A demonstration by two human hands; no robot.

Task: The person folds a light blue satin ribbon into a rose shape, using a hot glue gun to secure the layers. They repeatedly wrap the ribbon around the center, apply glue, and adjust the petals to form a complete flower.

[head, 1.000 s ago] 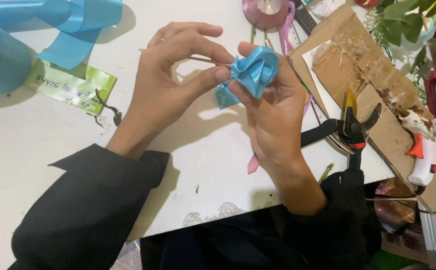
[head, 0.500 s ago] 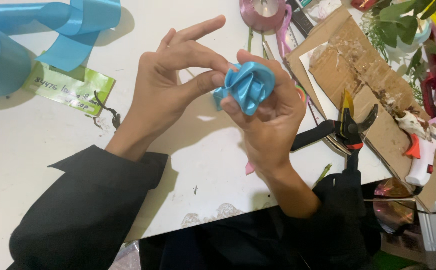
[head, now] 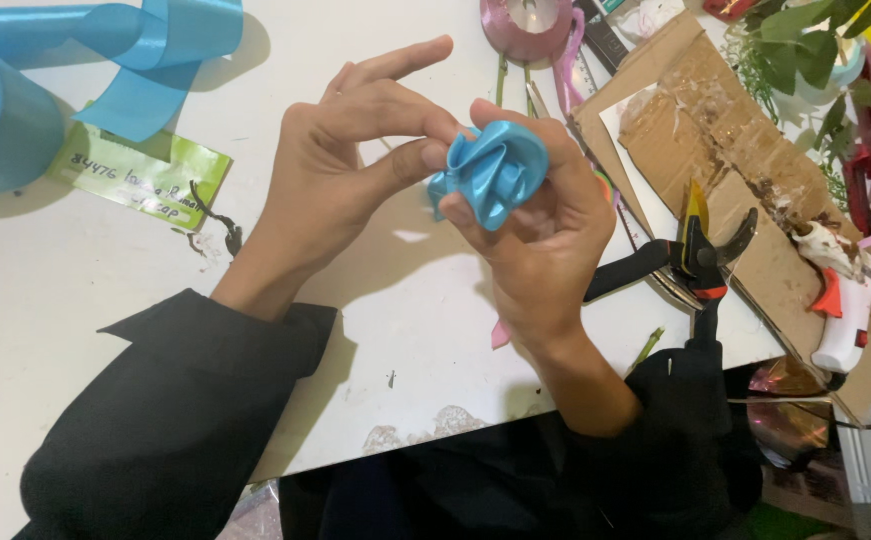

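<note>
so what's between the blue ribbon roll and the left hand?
In the head view, a green paper label lies on the white table between the blue ribbon roll and the left hand, with a small dark scrap beside it.

Craft worktable: ribbon rolls (head: 1,110), glue gun (head: 849,318), cutters (head: 691,262), cardboard (head: 726,150).

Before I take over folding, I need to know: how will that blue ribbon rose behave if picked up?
Probably floppy and light: the ribbon rose is only folded satin. Its glossy sheen suggests it is slippery, and since both hands pinch it, the folds would likely spring loose.
</note>
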